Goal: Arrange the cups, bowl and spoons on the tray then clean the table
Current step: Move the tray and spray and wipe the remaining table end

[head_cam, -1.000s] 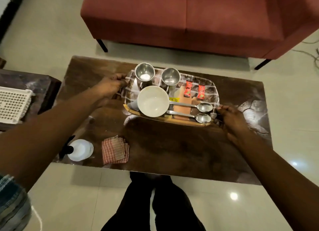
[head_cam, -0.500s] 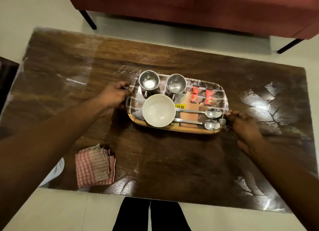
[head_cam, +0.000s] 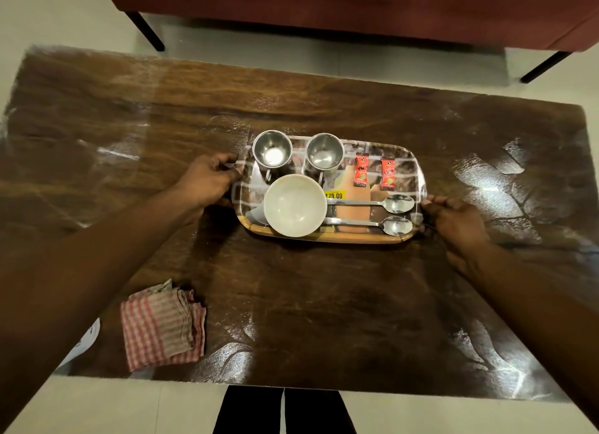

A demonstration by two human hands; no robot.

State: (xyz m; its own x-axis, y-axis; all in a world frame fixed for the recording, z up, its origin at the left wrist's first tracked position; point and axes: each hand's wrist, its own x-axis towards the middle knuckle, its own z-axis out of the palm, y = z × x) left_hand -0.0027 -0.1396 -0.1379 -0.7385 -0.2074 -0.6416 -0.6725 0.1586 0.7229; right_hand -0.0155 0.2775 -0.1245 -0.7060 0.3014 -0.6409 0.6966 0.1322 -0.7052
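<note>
A patterned rectangular tray (head_cam: 406,161) lies on the brown table (head_cam: 291,304). On it stand two steel cups (head_cam: 272,153) (head_cam: 324,155) at the back, a white bowl (head_cam: 295,205) at the front left, and two spoons (head_cam: 372,203) (head_cam: 372,223) side by side to the bowl's right. Two red sachets (head_cam: 360,173) lie behind the spoons. My left hand (head_cam: 210,177) grips the tray's left edge. My right hand (head_cam: 453,216) holds the tray's right edge.
A folded red-checked cloth (head_cam: 162,326) lies near the table's front left corner, with a white object (head_cam: 87,339) partly hidden under my left forearm. A red sofa (head_cam: 356,6) stands beyond the table. My legs (head_cam: 282,411) are at the front edge.
The camera has moved closer and further over the table. The tray now rests lower and flatter on the table, with both hands still at its ends.
</note>
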